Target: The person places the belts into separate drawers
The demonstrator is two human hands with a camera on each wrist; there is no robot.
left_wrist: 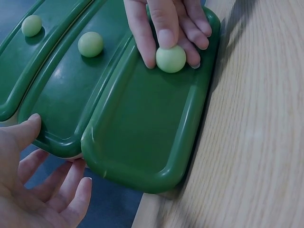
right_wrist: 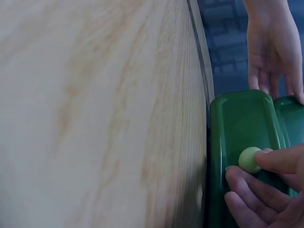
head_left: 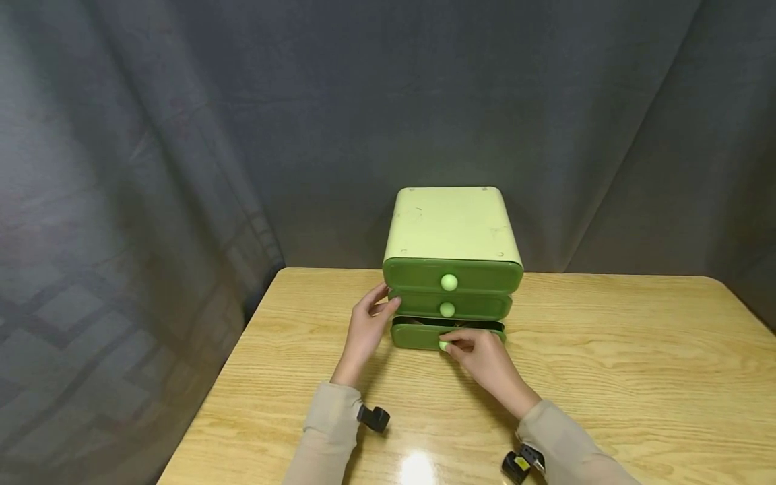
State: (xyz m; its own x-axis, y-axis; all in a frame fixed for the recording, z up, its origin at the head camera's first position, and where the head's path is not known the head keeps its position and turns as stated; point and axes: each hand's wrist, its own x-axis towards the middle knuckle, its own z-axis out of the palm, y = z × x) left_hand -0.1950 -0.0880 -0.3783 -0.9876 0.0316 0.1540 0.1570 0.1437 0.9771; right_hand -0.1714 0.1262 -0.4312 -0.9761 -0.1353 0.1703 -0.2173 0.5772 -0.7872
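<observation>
A small cabinet (head_left: 451,222) with a pale yellow-green top and three green drawers stands on the table. Its bottom drawer (head_left: 418,335) is pulled partly out, showing a dark gap above its front. My right hand (head_left: 485,353) pinches that drawer's round light-green knob (right_wrist: 249,160) between thumb and fingers. At the cabinet's left side, my left hand (head_left: 368,323) holds the edge, thumb on the front of the middle drawer (left_wrist: 71,95) and fingers along the side. The top drawer (head_left: 412,275) has a matching knob (head_left: 449,282).
The wooden table (head_left: 636,364) extends on both sides of the cabinet, its left edge running close to my left arm. A grey curtain (head_left: 364,101) hangs behind and to the left. Black wrist cameras (head_left: 376,419) are strapped over beige sleeves (head_left: 330,424).
</observation>
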